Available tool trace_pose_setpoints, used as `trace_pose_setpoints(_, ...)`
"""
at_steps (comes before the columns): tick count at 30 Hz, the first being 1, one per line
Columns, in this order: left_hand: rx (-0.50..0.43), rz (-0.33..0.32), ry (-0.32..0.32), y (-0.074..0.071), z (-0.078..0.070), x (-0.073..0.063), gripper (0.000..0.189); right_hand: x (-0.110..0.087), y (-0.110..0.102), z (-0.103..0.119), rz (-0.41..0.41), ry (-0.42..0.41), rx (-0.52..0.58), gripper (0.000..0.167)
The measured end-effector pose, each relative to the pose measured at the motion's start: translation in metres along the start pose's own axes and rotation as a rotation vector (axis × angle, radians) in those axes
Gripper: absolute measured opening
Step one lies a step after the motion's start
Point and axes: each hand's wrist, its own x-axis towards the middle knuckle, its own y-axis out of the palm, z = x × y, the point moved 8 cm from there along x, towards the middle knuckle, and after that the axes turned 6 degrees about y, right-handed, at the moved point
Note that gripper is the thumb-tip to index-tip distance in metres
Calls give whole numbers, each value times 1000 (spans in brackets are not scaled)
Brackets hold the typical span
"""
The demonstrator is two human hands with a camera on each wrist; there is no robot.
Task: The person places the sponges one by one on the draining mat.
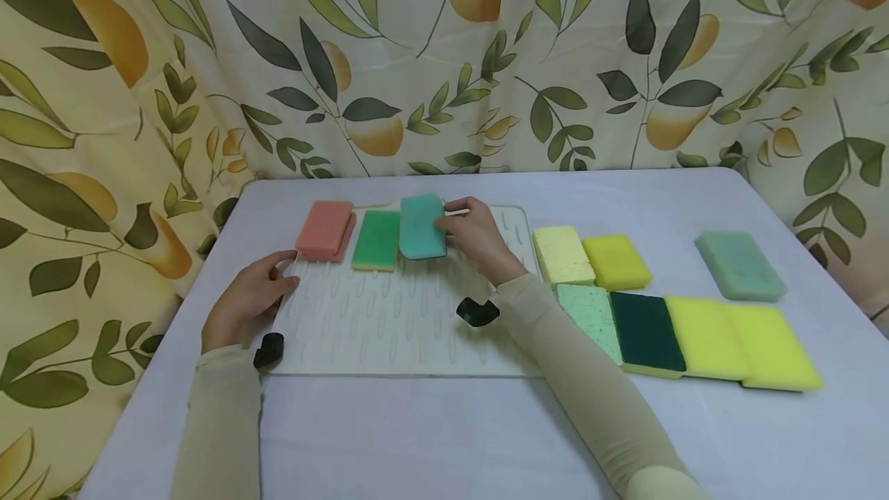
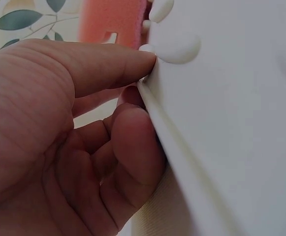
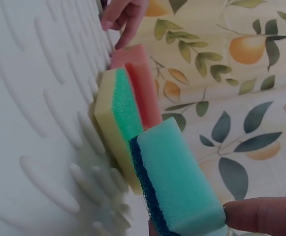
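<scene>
My right hand pinches a teal sponge by its right edge, over the far part of a white ridged mat. In the right wrist view a dark blue scouring layer shows on the side of this sponge that faces the mat. Just left of it, a green-topped sponge with a yellow base lies on the mat. Stacked pink sponges sit at the far left corner. My left hand grips the mat's left edge, with thumb and fingers at the rim.
Right of the mat, a speckled pale yellow sponge and a yellow one lie behind a row with a speckled green sponge, a dark green-topped one and yellow ones. A pale green sponge lies farther right. Patterned fabric hangs behind.
</scene>
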Motion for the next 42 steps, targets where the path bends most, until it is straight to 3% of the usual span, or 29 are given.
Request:
trace_pose_setpoints(19,1,4,2,0,-3,3,64,8,-2,-20,-34,33,-137,43)
trace_pose_setpoints(30,-12,-5,-3,0,-4,1,64,4,3,-17,-43,-17,-234,39)
trace_pose_setpoints(42,-8,-8,-8,0,0,0,64,0,6,-15,17,-25,-261,38)
